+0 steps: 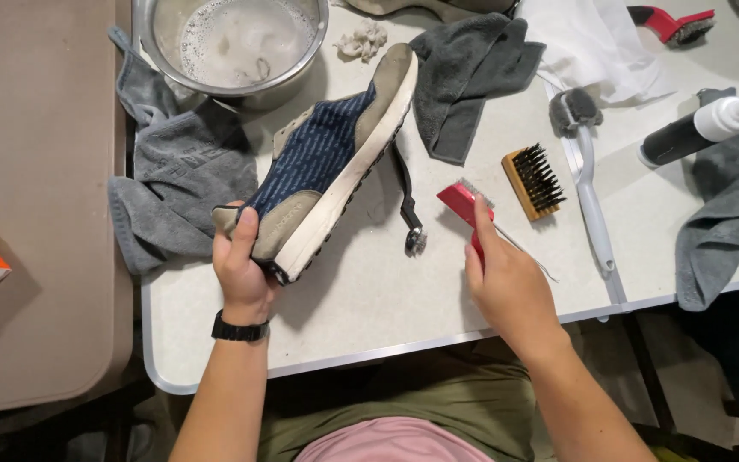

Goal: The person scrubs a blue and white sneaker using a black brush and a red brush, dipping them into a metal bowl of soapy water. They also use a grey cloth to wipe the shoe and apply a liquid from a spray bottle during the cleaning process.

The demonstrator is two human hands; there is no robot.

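My left hand [241,261] grips the heel of a blue and tan sneaker [327,154] with a white sole, holding it on its side above the table, toe pointing away. My right hand [506,282] is shut on the handle of a red brush [464,201], whose head points up-left, a short way right of the shoe. A black watch sits on my left wrist. A small black brush [408,201] lies on the table between the shoe and the red brush.
A steel bowl [237,81] of soapy water stands at the back. Grey cloths [177,184] lie left, centre-back and right. A wooden brush [535,180], a white long-handled brush [592,188], a black spray bottle [699,128], another red brush [669,24] and white paper lie on the white table [387,299].
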